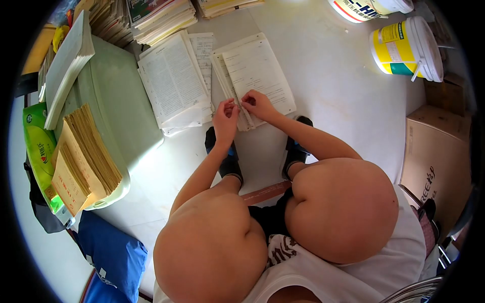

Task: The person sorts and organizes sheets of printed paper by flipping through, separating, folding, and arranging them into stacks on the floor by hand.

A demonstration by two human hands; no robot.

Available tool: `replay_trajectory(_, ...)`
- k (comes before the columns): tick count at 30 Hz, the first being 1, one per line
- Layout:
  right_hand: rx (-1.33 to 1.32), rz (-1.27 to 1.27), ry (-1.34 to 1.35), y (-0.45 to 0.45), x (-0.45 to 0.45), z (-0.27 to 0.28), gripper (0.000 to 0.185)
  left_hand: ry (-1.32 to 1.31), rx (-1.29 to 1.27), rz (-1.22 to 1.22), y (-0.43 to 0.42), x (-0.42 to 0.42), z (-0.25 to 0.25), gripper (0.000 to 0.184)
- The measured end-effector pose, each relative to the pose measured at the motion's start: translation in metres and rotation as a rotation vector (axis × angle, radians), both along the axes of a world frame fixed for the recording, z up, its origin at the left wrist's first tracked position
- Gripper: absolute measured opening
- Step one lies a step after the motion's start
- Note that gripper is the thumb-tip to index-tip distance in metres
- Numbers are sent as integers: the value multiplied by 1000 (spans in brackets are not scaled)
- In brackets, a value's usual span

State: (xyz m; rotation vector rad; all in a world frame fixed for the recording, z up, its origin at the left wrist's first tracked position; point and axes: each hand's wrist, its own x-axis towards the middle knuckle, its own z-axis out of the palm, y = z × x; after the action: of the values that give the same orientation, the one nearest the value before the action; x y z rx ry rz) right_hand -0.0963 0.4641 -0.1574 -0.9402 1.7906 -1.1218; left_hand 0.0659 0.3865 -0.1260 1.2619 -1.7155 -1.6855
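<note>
A stack of printed and handwritten sheets [261, 68] lies on the floor between and beyond my feet, with a narrow strip of page edges along its left side. Over the near part of that strip, my right hand [258, 106] has thumb and fingers pinched together. Just left of it, my left hand [227, 116] is closed, its fingers curled toward the right hand. Anything between the fingertips is too small to make out. A second pile of printed pages [172, 76] lies to the left, with loose handwritten sheets partly under it.
On the left, a pale green bin [113, 86] bears bundled papers [93, 151] and a thick paper block [70, 65]. Piled magazines [159, 20] stand behind. A yellow-and-white bucket [406, 49] and cardboard box [434, 156] are at right. A blue bag [111, 247] lies lower left.
</note>
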Motion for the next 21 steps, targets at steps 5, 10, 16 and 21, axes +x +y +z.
replay_trajectory(5, 94, -21, -273, 3, -12, 0, 19, -45, 20, -48, -10, -14, 3, 26)
replay_trajectory(10, 30, 55, -408, 5, -17, 7, 16, 42, 242, -37, -17, -20, 5, 30)
replay_trajectory(16, -26, 106, -451, 7, -21, 11, 18, 38, 286, -51, -22, -16, -2, 28)
replay_trajectory(21, -13, 104, -387, 7, -22, 12, 22, 49, 275, -67, -25, -11, -12, 28)
